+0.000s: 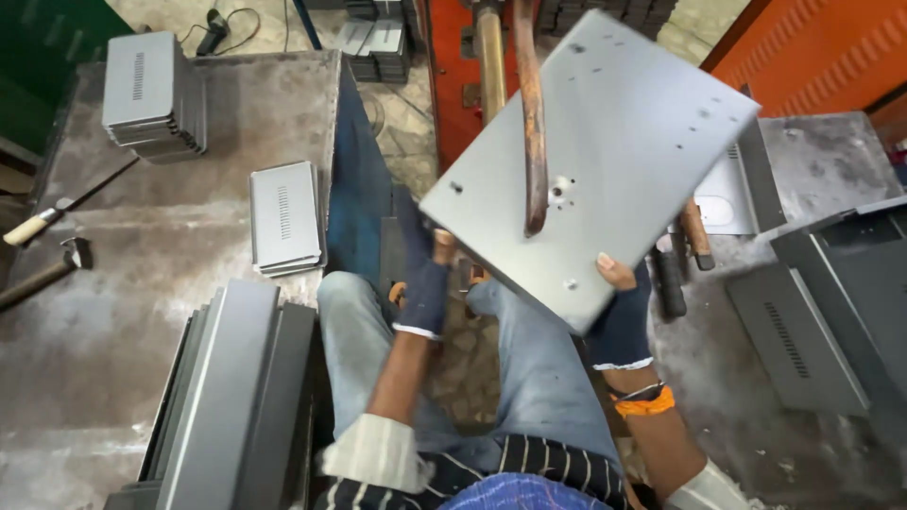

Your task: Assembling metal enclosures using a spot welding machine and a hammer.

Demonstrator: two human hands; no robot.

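I hold a large grey sheet-metal panel (pixel 614 142) tilted in front of me, with several small holes in it. My right hand (pixel 621 307), in a dark fingerless glove, grips its near corner with the thumb on top. My left hand (pixel 423 283), also gloved, reaches under the panel's left edge, its fingers hidden behind the metal. A curved copper welding arm (pixel 532 123) comes down from above, its tip resting on the panel near a hole. I am seated, my jeans-clad knees below the panel.
A stack of grey panels (pixel 231 397) leans at my left knee. A metal table (pixel 113 246) carries two piles of vented covers (pixel 151 90), (pixel 286 217) and two hammers (pixel 42 260). Grey housings (pixel 831 302) lie at the right. An orange machine (pixel 453 85) stands ahead.
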